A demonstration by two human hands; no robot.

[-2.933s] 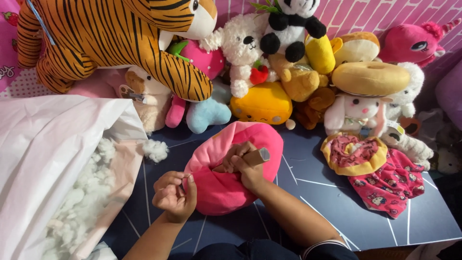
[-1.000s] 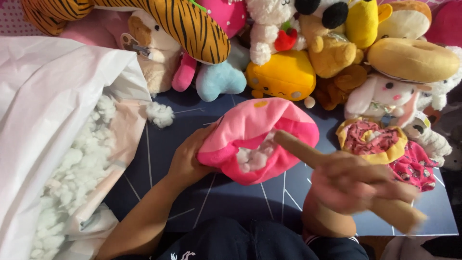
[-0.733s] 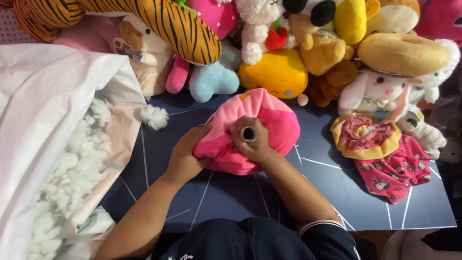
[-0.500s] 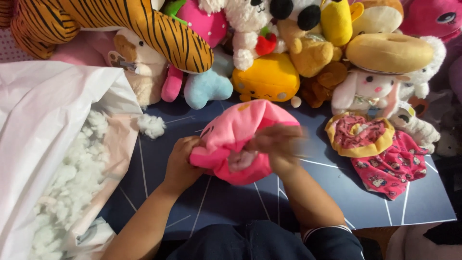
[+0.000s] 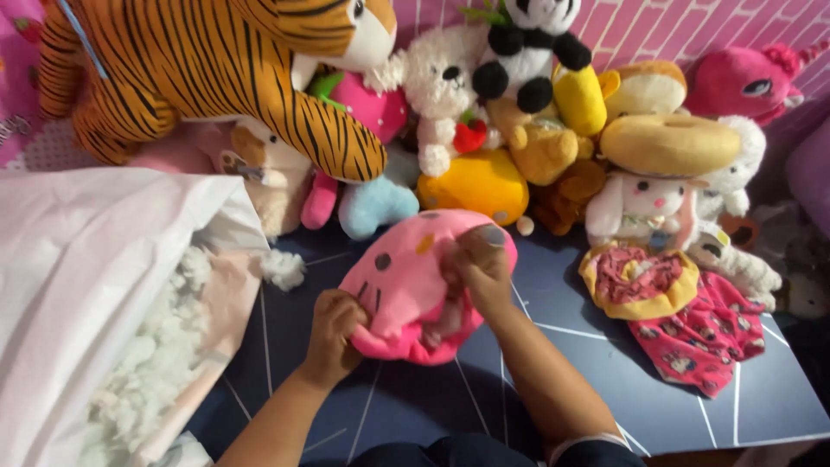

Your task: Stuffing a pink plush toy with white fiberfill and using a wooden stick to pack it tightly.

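Note:
A pink plush toy skin (image 5: 405,277) with a cat-like face lies on the dark blue floor mat (image 5: 588,363). My left hand (image 5: 333,333) grips its lower left edge. My right hand (image 5: 477,270) is pushed into the opening on its right side, fingers closed around a wooden stick whose round end (image 5: 493,234) shows at the top. White stuffing shows inside the opening below that hand.
A large white bag (image 5: 95,285) of loose white stuffing (image 5: 160,355) lies open at left, with a tuft (image 5: 283,268) on the mat. A pile of plush toys, including a tiger (image 5: 207,69), lines the back. A pink doll dress (image 5: 692,329) lies at right.
The right hand drew the stick out, then pushed it back into the pink skin. The skin has turned so its face shows. The view has tilted up.

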